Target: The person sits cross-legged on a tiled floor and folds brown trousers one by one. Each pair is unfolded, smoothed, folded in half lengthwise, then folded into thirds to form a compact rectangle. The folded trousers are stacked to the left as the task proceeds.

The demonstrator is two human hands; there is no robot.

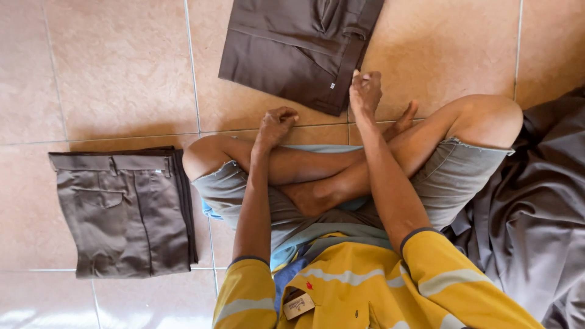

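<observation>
Sitting cross-legged on the tiled floor (122,67), you hold both arms out over your knees. Your left hand (275,123) is clenched into a loose fist above your left knee and grasps nothing. Your right hand (365,90) is also curled shut, and it sits right at the near corner of the dark brown folded trousers (292,49) at twelve o'clock; I cannot tell whether it pinches the edge of the cloth or merely touches it. As for progress, judging from how things lie: one pair of grey-brown folded trousers (125,210) rests neatly squared at nine o'clock, apart from your left knee, and the dark brown pair ahead of you looks folded too, with its waistband turned toward your right hand. What appears left is the loose heap of grey cloth (536,213) at three o'clock, crumpled against your right thigh and not yet folded. The floor is glossy, pale peach tile with thin grout lines, lit brightly enough to throw soft reflections at the lower left; nothing of the walls shows.
</observation>
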